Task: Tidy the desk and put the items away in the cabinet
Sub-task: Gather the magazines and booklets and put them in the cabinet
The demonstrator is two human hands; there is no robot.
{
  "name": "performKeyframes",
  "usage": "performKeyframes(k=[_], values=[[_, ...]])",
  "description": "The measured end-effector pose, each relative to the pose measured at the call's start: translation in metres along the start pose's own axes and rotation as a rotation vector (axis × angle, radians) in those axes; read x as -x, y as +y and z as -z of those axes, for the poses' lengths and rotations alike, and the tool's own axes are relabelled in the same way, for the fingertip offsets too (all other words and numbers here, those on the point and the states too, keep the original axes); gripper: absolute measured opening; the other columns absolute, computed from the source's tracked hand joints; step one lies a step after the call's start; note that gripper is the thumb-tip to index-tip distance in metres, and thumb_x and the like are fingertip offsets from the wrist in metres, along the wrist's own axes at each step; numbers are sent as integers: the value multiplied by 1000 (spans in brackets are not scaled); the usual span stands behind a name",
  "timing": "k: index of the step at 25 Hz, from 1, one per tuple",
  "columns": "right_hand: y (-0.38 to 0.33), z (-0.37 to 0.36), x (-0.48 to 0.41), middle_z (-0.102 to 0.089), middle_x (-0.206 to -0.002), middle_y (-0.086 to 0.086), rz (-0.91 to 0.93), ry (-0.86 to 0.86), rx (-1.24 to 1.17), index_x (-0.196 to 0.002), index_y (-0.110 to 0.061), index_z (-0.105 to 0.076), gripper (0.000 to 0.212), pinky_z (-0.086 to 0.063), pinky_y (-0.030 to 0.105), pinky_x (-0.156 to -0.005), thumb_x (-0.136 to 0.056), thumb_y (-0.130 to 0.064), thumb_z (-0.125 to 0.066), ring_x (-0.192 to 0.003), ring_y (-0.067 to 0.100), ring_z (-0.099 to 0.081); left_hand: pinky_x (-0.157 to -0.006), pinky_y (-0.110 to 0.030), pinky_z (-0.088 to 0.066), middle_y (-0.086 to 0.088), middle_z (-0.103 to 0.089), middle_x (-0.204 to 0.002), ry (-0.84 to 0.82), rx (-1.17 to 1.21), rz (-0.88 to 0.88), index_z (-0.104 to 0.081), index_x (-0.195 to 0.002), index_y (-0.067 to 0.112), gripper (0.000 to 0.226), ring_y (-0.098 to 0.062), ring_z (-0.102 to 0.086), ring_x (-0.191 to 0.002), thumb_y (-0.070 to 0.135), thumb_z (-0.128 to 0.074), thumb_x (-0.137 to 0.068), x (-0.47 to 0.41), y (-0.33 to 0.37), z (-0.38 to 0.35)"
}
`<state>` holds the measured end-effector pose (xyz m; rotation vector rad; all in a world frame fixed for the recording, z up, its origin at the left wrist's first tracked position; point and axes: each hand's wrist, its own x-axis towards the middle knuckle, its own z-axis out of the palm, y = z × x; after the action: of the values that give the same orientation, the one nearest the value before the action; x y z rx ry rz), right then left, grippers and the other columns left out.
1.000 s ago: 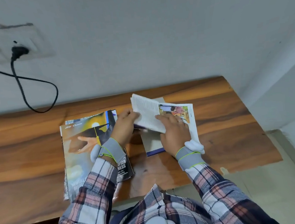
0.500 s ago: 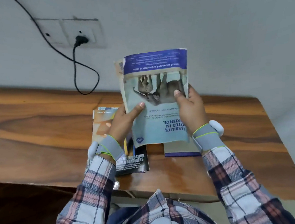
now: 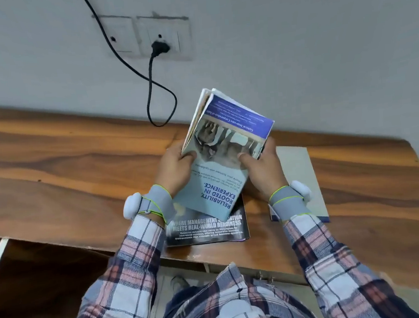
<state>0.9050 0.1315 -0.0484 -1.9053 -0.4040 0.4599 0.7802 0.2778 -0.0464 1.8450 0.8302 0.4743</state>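
Holding a tilted booklet [image 3: 220,175] above the surface [image 3: 52,172], left hand [image 3: 176,170] and right hand [image 3: 264,173] fingers [image 3: 189,156] curled round its side edges; beneath, a magazine [image 3: 207,231] lying flat.

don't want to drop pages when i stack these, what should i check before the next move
1. Both sides held: left grip and right grip each pinch the blue booklet: ok
2. Booklet shut: pages fan apart at its far end: not ok
3. Dark magazine flat on the desk: ok
4. Booklet clear of the dark magazine: near corner overlaps it: cannot tell
5. Pale booklet flat, partly under the right wrist: ok
6. Cabinet open and within reach: cannot tell
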Motion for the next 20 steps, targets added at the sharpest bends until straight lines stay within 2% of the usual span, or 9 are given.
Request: performKeyframes(k=[2, 5, 8, 10, 11, 12, 14, 16, 20], values=[[-7, -2, 5, -42, -147, 8, 223, 158, 362, -148, -16, -28, 76, -41, 40, -102, -83, -24, -67, -128, 31, -47, -79, -38, -45, -4, -65, -94, -4, -245, -56, -59, -98, 25, 15, -30, -58, -93, 15, -50, -92, -12, 4, 13], [-25, -8, 12, -21, -160, 12, 538, 290, 739, -155, -19, -22, 92, -26, 47, -115, -76, -34, -65, -147, 33, -22, -69, -34, -36, -3, -66, -99, -1, -555, -197, -58, -101, 32, 23, -36, -58, -98, 15, -48, -89, -28, 17, 23], [-38, -18, 13, -21, -161, 8, 627, 278, 900, -151, -28, -32, 87, -15, 52, -118, -72, -38, -66, -149, 33, -17, -66, -32, -36, -1, -70, -104, -25, -821, -374, -61, -114, 41, 31, -34, -63, -98, 26, -50, -90, -32, 28, 21], [-44, -22, 10, -34, -156, 4, 578, 256, 981, -145, -31, -41, 78, -19, 50, -116, -72, -39, -66, -144, 29, -30, -71, -34, -38, -1, -68, -101, -68, -956, -494, -63, -113, 42, 33, -32, -63, -97, 25, -49, -89, -35, 31, 18], [-45, -21, 8, -48, -147, 2, 529, 194, 1036, -138, -33, -48, 67, -27, 46, -109, -73, -40, -64, -135, 28, -43, -75, -35, -37, 0, -67, -101, -73, -987, -535, -63, -115, 43, 34, -30, -62, -99, 24, -49, -90, -35, 32, 17], [-45, -19, 7, -61, -131, -1, 470, 121, 1078, -127, -35, -56, 51, -36, 40, -95, -77, -38, -61, -119, 28, -55, -80, -36, -36, 2, -66, -104, -81, -990, -556, -63, -117, 43, 36, -28, -60, -102, 24, -49, -90, -35, 32, 16], [-42, -19, 6, -71, -99, -1, 382, 56, 1068, -111, -34, -63, 31, -35, 31, -66, -82, -27, -54, -93, 30, -63, -91, -38, -34, 8, -63, -110, -111, -952, -569, -63, -117, 44, 36, -23, -54, -109, 24, -51, -90, -38, 33, 17], [-37, -18, 8, -70, -91, -2, 367, 75, 1017, -111, -37, -63, 33, -31, 29, -60, -86, -21, -49, -86, 31, -62, -100, -40, -30, 9, -58, -119, -66, -863, -570, -60, -121, 42, 37, -23, -47, -117, 27, -59, -87, -39, 27, 22], [-26, -6, 7, -69, -90, -1, 294, 157, 700, -110, -35, -60, 27, -41, 32, -64, -91, -24, -45, -86, 32, -60, -113, -44, -23, -12, -33, -149, 346, -410, -327, -33, -148, 21, 81, -31, -27, -140, 27, -68, -76, -41, 9, 36]])
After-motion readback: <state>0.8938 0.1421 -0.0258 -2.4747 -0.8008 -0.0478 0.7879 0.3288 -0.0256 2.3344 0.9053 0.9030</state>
